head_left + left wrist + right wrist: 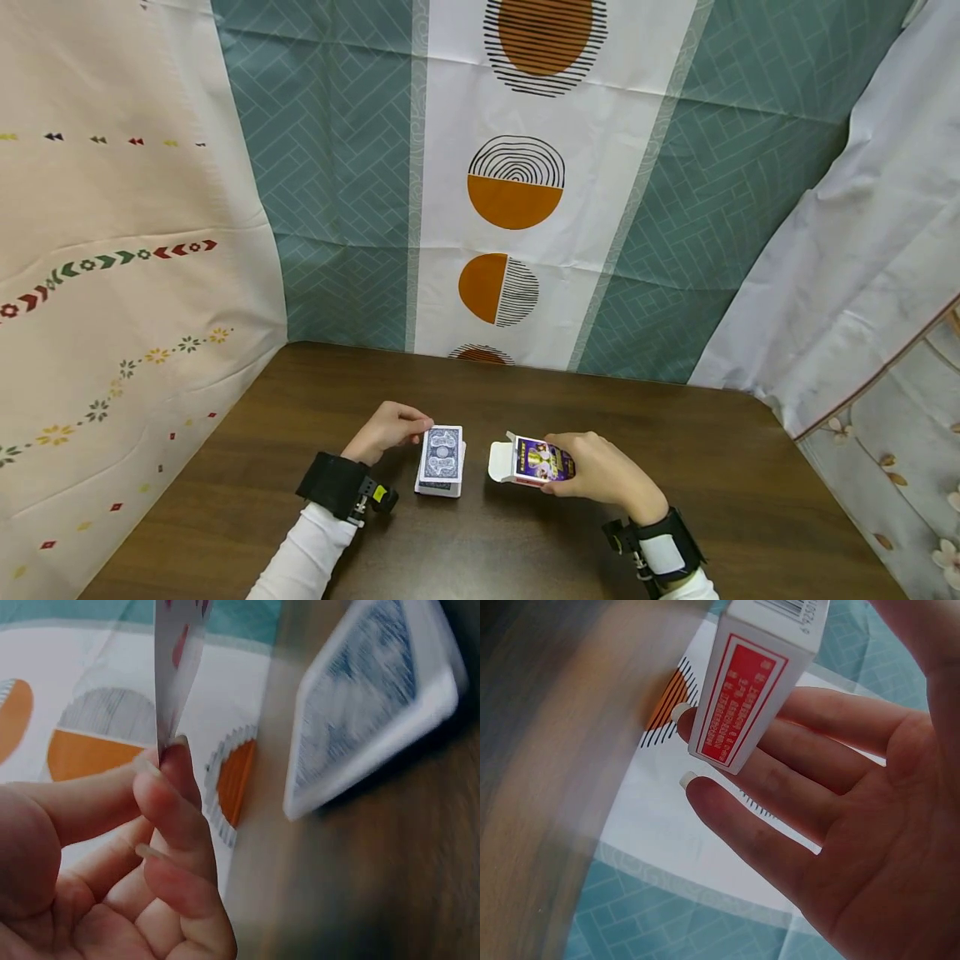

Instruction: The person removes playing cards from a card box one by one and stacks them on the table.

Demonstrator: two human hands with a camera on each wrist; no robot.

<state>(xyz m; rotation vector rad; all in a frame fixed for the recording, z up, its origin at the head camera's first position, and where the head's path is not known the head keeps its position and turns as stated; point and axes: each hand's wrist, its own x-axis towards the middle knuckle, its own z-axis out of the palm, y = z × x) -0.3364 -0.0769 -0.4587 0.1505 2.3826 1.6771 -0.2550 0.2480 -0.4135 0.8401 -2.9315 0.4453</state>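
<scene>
Thumb and fingertips of my left hand (390, 431) pinch one playing card (442, 453) by its edge. In the head view the card shows a blue patterned back and overlaps the deck (439, 490). The left wrist view has this card (178, 667) edge-on with red marks on its face, apart from the blue-backed deck (360, 705) on the table. To the right, my right hand (603, 471) grips a purple-fronted card box (542, 461). Its white end flap (500, 461) stands open towards the deck. A red panel and barcode mark the box (754, 690) in the right wrist view.
The brown wooden table (465, 558) runs back to a teal and white curtain (517, 183) with orange circles. A cream cloth (135, 300) hangs at the left and a white cloth (847, 275) at the right. Both wrists wear black straps with cameras.
</scene>
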